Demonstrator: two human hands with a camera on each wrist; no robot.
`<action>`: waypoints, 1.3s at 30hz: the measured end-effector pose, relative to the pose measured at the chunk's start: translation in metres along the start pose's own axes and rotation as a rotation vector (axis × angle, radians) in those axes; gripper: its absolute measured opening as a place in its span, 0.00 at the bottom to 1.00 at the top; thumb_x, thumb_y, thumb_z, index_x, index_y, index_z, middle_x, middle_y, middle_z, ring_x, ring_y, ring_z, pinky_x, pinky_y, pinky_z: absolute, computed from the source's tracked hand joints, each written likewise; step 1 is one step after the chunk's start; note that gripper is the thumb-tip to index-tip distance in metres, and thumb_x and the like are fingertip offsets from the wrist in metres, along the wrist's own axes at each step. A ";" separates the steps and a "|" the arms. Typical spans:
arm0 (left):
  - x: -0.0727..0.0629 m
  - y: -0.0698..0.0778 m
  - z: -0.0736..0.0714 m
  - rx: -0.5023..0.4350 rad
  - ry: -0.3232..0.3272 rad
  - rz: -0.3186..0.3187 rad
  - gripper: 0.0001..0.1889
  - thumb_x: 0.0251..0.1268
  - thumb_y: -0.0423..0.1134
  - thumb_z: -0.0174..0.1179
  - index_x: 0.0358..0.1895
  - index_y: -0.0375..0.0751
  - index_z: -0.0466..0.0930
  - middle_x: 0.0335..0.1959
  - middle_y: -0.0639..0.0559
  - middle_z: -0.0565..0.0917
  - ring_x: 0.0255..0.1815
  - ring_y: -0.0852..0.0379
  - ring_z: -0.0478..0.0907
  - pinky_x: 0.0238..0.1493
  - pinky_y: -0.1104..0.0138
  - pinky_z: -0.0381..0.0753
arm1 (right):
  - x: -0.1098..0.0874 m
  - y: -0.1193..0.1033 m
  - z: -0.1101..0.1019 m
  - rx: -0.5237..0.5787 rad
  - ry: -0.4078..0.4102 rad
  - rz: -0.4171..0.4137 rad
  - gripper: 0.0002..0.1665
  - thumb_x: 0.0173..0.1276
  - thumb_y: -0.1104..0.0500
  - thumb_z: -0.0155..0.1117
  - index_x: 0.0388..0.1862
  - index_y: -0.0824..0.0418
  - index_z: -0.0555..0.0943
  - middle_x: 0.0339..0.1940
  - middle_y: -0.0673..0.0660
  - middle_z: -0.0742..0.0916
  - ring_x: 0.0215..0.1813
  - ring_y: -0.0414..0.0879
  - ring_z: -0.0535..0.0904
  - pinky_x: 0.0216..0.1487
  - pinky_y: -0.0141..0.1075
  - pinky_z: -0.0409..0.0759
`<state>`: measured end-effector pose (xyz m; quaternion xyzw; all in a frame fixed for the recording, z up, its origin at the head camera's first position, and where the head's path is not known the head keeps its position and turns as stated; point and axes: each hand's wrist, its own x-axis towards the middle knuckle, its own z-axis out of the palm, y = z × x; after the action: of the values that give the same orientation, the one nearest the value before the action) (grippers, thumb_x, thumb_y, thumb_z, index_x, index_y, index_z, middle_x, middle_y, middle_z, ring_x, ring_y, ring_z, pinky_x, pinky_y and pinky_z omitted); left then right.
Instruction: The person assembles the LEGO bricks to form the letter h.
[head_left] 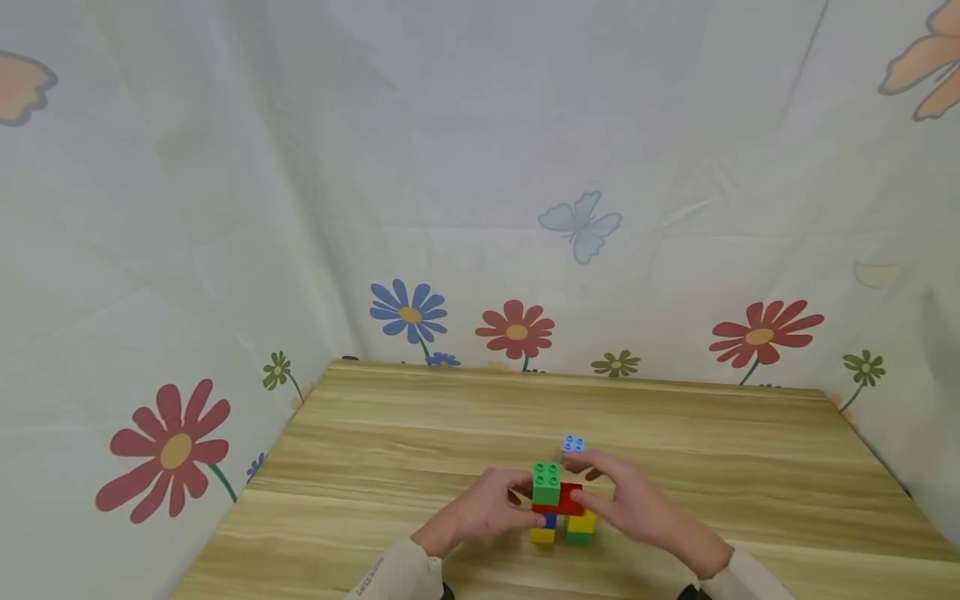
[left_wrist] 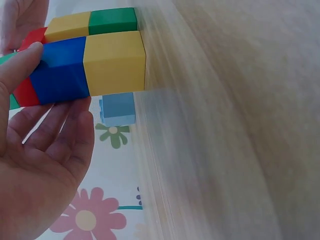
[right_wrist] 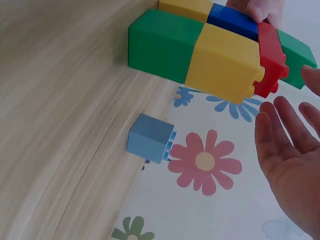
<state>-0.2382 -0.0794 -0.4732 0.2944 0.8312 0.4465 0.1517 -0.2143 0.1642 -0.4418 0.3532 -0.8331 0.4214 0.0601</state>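
A small structure of toy building bricks stands on the table. Its left column has a yellow brick (left_wrist: 115,62) under a blue brick (left_wrist: 62,72); its right column has a green brick (right_wrist: 162,47) under a yellow brick (right_wrist: 222,62). A red brick (head_left: 572,500) bridges both columns, topped at its left end by a bright green brick (head_left: 546,487). My left hand (head_left: 487,504) grips the left column near the blue brick, thumb in front and fingers behind. Beside the right end, my right hand (head_left: 633,504) has loosely bent, spread fingers, its thumb close to the red brick.
A light blue brick (head_left: 573,444) sits alone on the wooden table (head_left: 405,425), just behind the structure. A pale cloth (head_left: 465,167) printed with flowers and butterflies hangs along the table's back and sides.
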 end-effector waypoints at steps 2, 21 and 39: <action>0.000 0.000 0.000 -0.004 0.000 -0.003 0.15 0.56 0.45 0.69 0.47 0.54 0.81 0.41 0.68 0.82 0.43 0.68 0.76 0.46 0.69 0.76 | 0.000 0.003 -0.003 -0.006 0.010 0.003 0.20 0.66 0.56 0.64 0.56 0.58 0.77 0.49 0.53 0.84 0.48 0.49 0.80 0.44 0.43 0.80; -0.002 0.011 -0.005 -0.057 0.023 0.006 0.16 0.57 0.46 0.68 0.48 0.53 0.80 0.41 0.66 0.81 0.43 0.67 0.76 0.46 0.71 0.76 | 0.007 0.061 -0.008 -0.172 0.097 0.222 0.18 0.59 0.66 0.69 0.49 0.64 0.81 0.46 0.59 0.82 0.45 0.55 0.77 0.38 0.41 0.79; -0.002 0.012 -0.003 -0.106 0.030 0.080 0.14 0.61 0.45 0.64 0.49 0.47 0.79 0.41 0.62 0.82 0.43 0.65 0.78 0.45 0.70 0.77 | 0.022 0.082 0.001 -0.159 0.021 0.361 0.28 0.61 0.63 0.68 0.60 0.64 0.73 0.58 0.60 0.78 0.53 0.55 0.75 0.50 0.48 0.77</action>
<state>-0.2336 -0.0776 -0.4617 0.3124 0.7961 0.5000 0.1366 -0.2826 0.1836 -0.4879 0.1877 -0.9129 0.3619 0.0199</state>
